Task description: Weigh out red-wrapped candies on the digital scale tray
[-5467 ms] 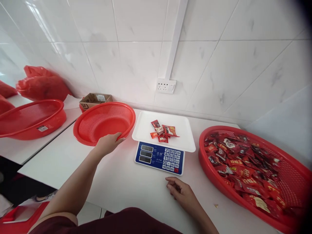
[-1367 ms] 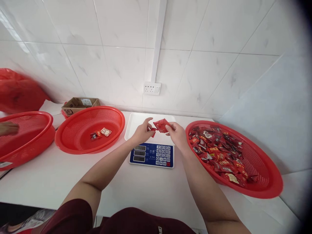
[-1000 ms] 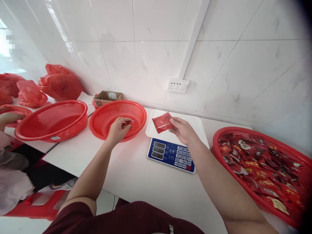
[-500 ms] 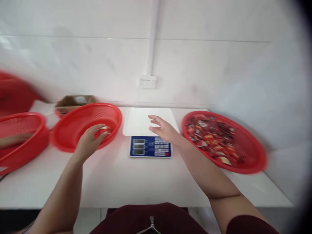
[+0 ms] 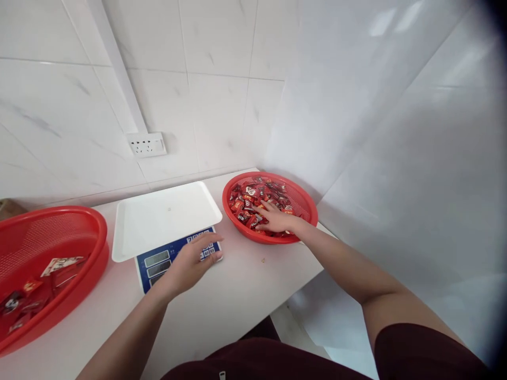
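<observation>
My right hand (image 5: pixel 276 219) reaches into the right red basket (image 5: pixel 310 203), its fingers spread over a heap of small red-wrapped packets (image 5: pixel 247 203). It rests on or just above them; I cannot tell whether it touches. My left hand (image 5: pixel 194 264) hovers over the keypad of a blue and white weighing scale (image 5: pixel 158 258), fingers apart and nothing in them. The scale's white tray (image 5: pixel 166 214) bears nothing. At the left, another red basket (image 5: pixel 103 232) holds several red packets (image 5: pixel 29 301) and a pale, printed packet (image 5: pixel 61 264).
A white table (image 5: pixel 237 285) carries everything and meets a tiled wall (image 5: pixel 222 121) behind. A socket (image 5: pixel 146 144) is fixed to that wall. A smooth pale panel (image 5: pixel 380 174) closes off the right side. One small crumb (image 5: pixel 263 259) lies near the right basket.
The view has turned to the right. My right hand has gone from over the scale tray into the right basket. My left hand has left the left basket for the scale's keypad.
</observation>
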Demonstrator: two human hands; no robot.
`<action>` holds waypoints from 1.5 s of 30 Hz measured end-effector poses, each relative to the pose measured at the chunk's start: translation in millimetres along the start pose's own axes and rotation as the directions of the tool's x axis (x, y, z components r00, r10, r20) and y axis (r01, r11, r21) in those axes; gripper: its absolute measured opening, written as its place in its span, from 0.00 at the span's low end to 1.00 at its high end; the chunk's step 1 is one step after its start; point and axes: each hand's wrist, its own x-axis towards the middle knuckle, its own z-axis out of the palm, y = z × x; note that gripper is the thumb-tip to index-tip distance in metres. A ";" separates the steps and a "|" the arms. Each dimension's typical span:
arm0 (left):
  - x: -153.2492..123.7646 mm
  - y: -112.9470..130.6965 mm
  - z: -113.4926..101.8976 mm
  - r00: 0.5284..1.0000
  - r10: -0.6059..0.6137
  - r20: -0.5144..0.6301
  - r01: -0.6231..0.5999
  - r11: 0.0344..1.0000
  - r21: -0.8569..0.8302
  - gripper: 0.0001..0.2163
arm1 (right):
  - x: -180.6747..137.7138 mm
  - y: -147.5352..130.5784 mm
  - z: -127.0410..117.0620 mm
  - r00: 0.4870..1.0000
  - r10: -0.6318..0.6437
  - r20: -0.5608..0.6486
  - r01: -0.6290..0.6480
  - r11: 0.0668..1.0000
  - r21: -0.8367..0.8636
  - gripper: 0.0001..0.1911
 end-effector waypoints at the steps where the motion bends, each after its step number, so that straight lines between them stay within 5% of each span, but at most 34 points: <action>1: 2.5 0.3 5.6 0.999 0.001 0.032 0.000 1.000 -0.018 0.15 | 0.8 -0.5 3.0 1.000 -0.019 -0.020 0.019 1.000 -0.018 0.39; 10: -7.5 -8.1 0.9 0.979 -0.202 0.009 0.201 0.969 -0.144 0.15 | 7.2 -5.4 -10.8 0.949 -0.158 -0.273 0.167 0.986 0.012 0.17; 15: -16.1 -12.9 -8.5 0.974 -0.228 -0.008 0.223 0.959 -0.174 0.16 | 14.4 -13.7 -27.8 0.912 -0.074 -0.403 0.103 0.993 0.050 0.15; 20: -21.2 -17.9 -11.5 0.974 -0.227 -0.014 0.221 0.960 -0.173 0.17 | 19.2 -21.7 -38.7 0.869 -0.082 -0.488 0.210 0.954 0.213 0.14; 23: -23.3 -19.5 -12.8 0.971 -0.240 -0.003 0.235 0.953 -0.191 0.17 | 17.1 -23.5 -42.3 0.898 -0.038 -0.439 0.246 0.870 0.428 0.12; 29: -21.7 -19.6 -12.6 0.967 -0.247 0.070 0.255 0.900 -0.353 0.17 | 1.5 -29.5 -48.0 0.974 0.139 -0.177 0.047 0.641 0.766 0.11; 33: -11.7 -10.0 -10.2 0.969 -0.236 0.070 0.234 0.796 -0.558 0.19 | -4.0 -54.8 -45.8 0.984 -0.020 -0.175 0.156 0.561 0.813 0.11; 37: 8.4 -2.8 -11.5 0.950 -0.304 -0.072 0.177 0.716 -0.675 0.25 | 1.6 -107.6 -35.8 0.939 -0.294 -0.179 0.324 0.576 0.750 0.12; 41: 25.0 -18.6 -28.4 0.936 -0.299 -0.186 0.107 0.744 -0.659 0.24 | 20.1 -163.6 -24.7 0.870 -0.462 -0.175 0.433 0.544 0.719 0.14; 45: 22.6 -50.3 -58.0 0.882 -0.375 -0.286 0.151 0.799 -0.582 0.20 | 48.1 -196.1 -17.8 0.874 -0.469 -0.128 0.378 0.489 0.786 0.25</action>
